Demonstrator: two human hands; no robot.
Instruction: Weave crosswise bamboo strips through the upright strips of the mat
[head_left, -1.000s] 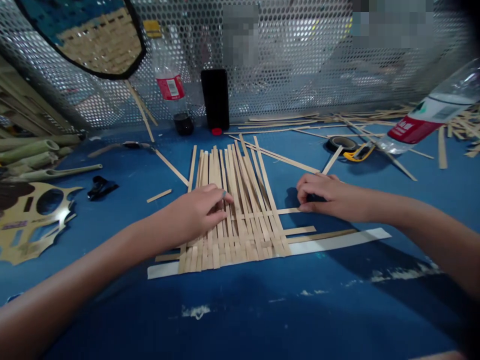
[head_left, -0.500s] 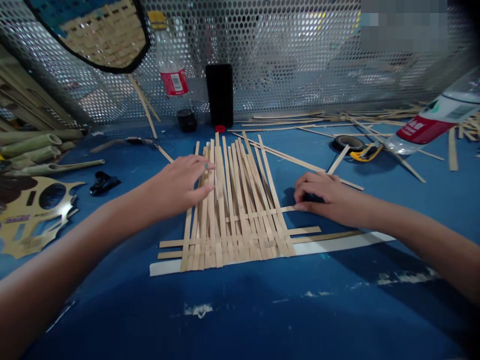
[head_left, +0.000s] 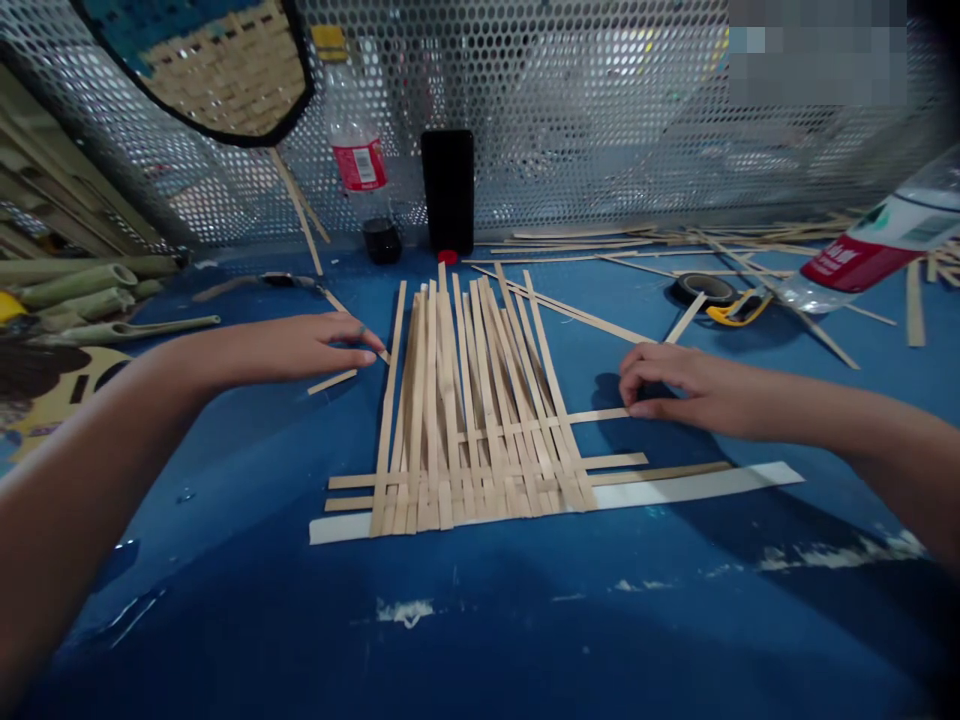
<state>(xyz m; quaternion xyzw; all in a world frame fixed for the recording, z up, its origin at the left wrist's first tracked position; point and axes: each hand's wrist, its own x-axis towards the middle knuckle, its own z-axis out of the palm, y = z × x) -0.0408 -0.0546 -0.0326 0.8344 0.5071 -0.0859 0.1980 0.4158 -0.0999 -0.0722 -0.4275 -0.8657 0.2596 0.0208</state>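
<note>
While the right hand (head_left: 679,392) pinches the free end of a likely light, springy cross strip (head_left: 592,416) in the bamboo weave (head_left: 450,400) on the worktop (head_left: 525,620), probably its safest hold, the left hand (head_left: 300,345) rests open alongside.

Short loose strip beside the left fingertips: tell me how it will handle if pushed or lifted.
The short strip looks thin and flat, so it is probably very light and would likely slide on the smooth blue table rather than roll. Being short, it probably stays fairly stiff, though so thin a sliver may snap if bent.
</note>
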